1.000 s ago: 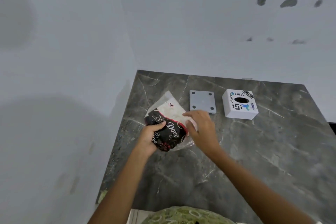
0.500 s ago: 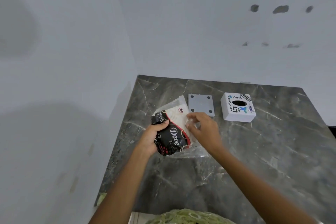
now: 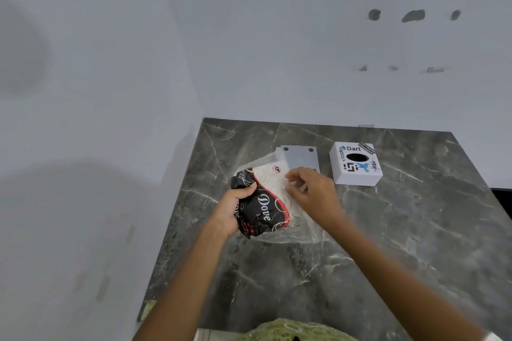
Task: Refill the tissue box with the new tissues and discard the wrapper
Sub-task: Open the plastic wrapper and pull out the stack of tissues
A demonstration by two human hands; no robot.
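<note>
Near corner of the grey plate behind the right hand; sticker print on the tissue box blurred

A tissue pack is held above the left part of the countertop, near the corner where two walls meet. It is gripped at its near left end by the left hand, while the right hand is placed on its far right part. Loose wrapper film is spread beneath and to the right of the pack. Just behind the pack, a flat plate is laid on the countertop. The tissue box is set to the right of the plate, apart from it, with its opening turned upward.
</note>
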